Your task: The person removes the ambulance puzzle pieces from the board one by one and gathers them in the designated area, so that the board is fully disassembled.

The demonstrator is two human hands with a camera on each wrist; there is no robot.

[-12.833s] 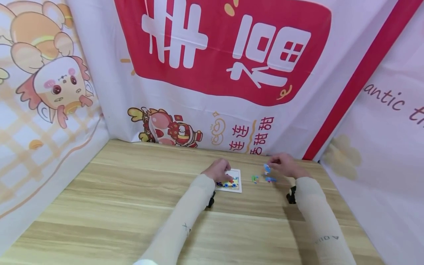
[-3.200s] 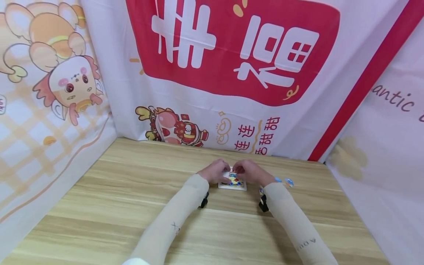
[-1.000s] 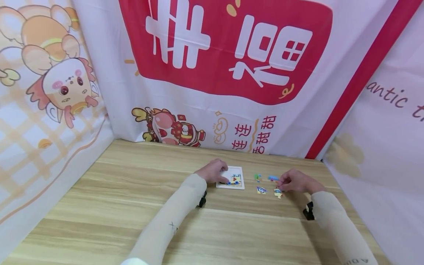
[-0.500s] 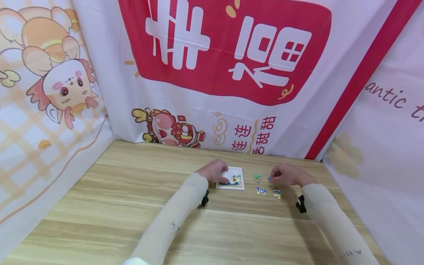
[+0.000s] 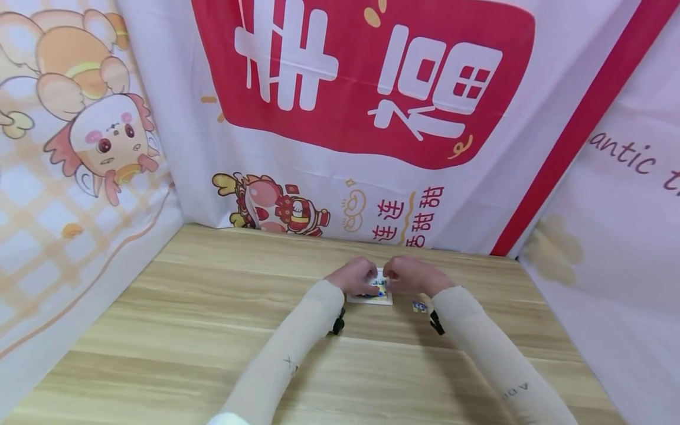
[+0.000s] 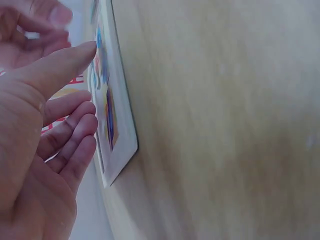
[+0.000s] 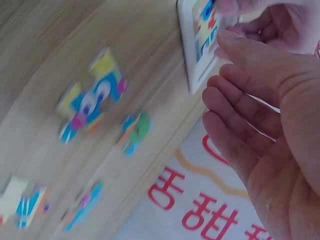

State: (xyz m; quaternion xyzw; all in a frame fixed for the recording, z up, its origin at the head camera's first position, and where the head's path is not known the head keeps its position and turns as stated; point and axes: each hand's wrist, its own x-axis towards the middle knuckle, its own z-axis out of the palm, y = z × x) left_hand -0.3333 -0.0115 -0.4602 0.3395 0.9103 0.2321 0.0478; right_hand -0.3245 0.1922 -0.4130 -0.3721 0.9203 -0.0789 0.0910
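Observation:
A small white-framed picture puzzle (image 5: 386, 302) lies on the table, its cartoon vehicle partly covered by both hands. My left hand (image 5: 358, 276) is over its left side; in the left wrist view the thumb reaches across the picture (image 6: 98, 62) and the fingers are loosely bent. At the right edge is my right hand (image 5: 414, 276), its relaxed fingers and thumb showing nothing between them in the right wrist view. Loose on the table are a yellow-blue puzzle piece with eyes (image 7: 94, 100), a green-blue piece (image 7: 139, 131), a blue-pink piece (image 7: 85, 205) and a pale piece with blue (image 7: 29, 207).
A wooden tabletop (image 5: 212, 330) stretches toward me and to the left. Behind it hangs a white cloth with a red printed panel (image 5: 350, 136), and printed cloths (image 5: 101, 236) stand at the sides. A black wrist device (image 5: 437, 323) is strapped on each arm.
My right hand has moved left from the loose pieces to the puzzle's right edge. The left hand has shifted slightly right over the picture. Several seconds ago the right hand pinched a blue piece.

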